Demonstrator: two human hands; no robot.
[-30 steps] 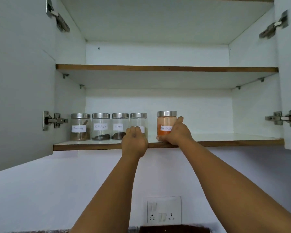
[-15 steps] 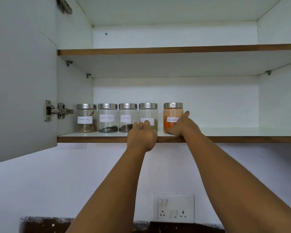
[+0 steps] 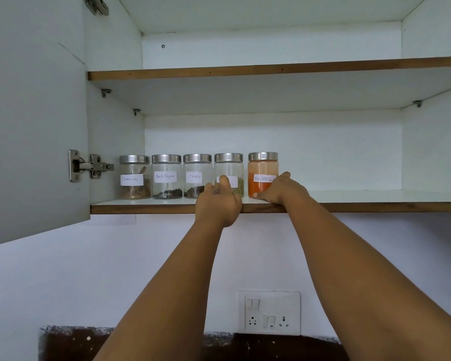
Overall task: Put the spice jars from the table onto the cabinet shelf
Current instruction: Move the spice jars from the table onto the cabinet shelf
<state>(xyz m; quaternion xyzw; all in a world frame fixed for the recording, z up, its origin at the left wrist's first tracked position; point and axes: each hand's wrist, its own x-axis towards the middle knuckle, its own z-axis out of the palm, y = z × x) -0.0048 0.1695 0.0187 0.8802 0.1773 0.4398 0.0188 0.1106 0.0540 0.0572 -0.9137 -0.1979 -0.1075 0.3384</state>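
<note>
Several steel-lidded glass spice jars stand in a row on the lower cabinet shelf [image 3: 146,208]: cinnamon [image 3: 134,168], black pepper [image 3: 166,188], cloves [image 3: 196,165], a fourth jar [image 3: 229,166] with its label half hidden, and an orange red chilli powder jar [image 3: 261,169]. My right hand [image 3: 281,190] holds the chilli jar low on its right side, thumb at its base. My left hand [image 3: 218,201] rests at the shelf edge, its loosely bent fingertips touching the front of the fourth jar.
The open left cabinet door [image 3: 34,139] hangs beside the jars on a metal hinge [image 3: 90,165]. An upper shelf [image 3: 271,69] sits above. The lower shelf is bare to the right of the chilli jar. A switch-and-socket plate [image 3: 268,312] is on the wall below.
The red chilli powder jar has slid left in my right hand, narrowing the gap to the fourth jar. My left hand stays at the fourth jar. The view has shifted left and closer.
</note>
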